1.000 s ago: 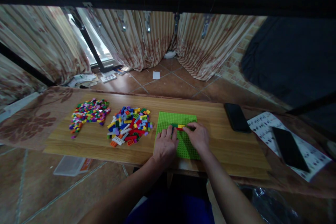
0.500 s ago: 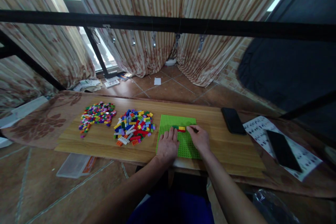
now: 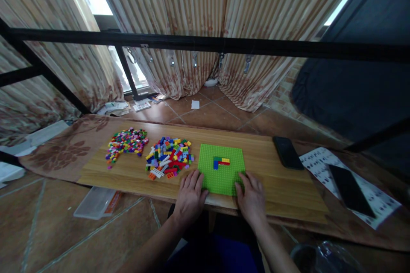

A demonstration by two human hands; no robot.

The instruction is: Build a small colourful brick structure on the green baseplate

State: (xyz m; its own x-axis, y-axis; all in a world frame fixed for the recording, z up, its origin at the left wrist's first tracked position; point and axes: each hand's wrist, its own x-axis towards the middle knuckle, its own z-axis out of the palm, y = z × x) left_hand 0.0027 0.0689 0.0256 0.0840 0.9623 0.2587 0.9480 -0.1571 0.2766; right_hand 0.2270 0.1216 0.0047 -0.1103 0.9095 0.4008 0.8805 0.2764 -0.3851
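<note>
1. Both hands have drawn back from the brick cluster since the earlier frame: the left hand (image 3: 191, 194) now rests at the near left corner of the baseplate, the right hand (image 3: 252, 198) at the near right.
2. Fingers of each hand are loosely spread and slightly bent, appearing to touch the plate's edges; no brick is seen in either. Undersides are hidden, so I cannot tell what lies beneath the palms.
3. Risk, as judged: uneven pressure from the two hands could skew the plate or slide it towards the table's near edge, which lies close by. A sideways sweep of the left hand could scatter the heap of larger mixed-colour plastic bricks (image 3: 168, 155) just beside it. Any brick not fully seated could lift if knocked.
4. Condition: the square, bright green studded plastic baseplate (image 3: 221, 183) lies flat on the wood-grain table (image 3: 275, 187). On it, just above centre, sits a small cluster of dark green, yellow, red and blue plastic bricks (image 3: 215, 165), the blue projecting towards the person. Seating depth cannot be confirmed.
</note>
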